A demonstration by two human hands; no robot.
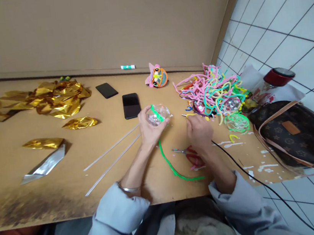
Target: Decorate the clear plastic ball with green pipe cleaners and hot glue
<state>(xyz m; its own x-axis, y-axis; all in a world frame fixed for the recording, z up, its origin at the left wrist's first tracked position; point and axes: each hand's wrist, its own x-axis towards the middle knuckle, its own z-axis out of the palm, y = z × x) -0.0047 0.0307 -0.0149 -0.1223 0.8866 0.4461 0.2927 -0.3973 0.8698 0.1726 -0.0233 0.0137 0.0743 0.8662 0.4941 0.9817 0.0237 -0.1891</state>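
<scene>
Got a clear ball (pixel 165 110) in my left hand (pixel 148 131) right now, held up over the middle of the table (pixel 110 139), fingers curled round one side and thumb along the bottom edge. There's a bright green strip (pixel 155 112) across the ball, and a longer green length (pixel 169 166) runs out from below that hand and curves over the tabletop toward me. My right hand (pixel 200 130) is closed in a fist around some corded tool (pixel 184 115); only the thin tip pokes out, pointing at the ball but not touching it, so I can't tell what the handle looks like. Its black cable (pixel 247 168) trails off past my right sleeve (pixel 243 202). Scissors with red handles (pixel 194 157) lie partly under that wrist, and two clear rods (pixel 110 148) sit left of my other arm. Past my hands there are two phones (pixel 131 105), a little decorated ball (pixel 161 77) with orange trim, and a messy heap of fuzzy pink and green stems (pixel 200 92) just beyond my right fist. Brown handbag (pixel 306 128) on the far right, crinkly gold foil (pixel 62 99) over to the left.
</scene>
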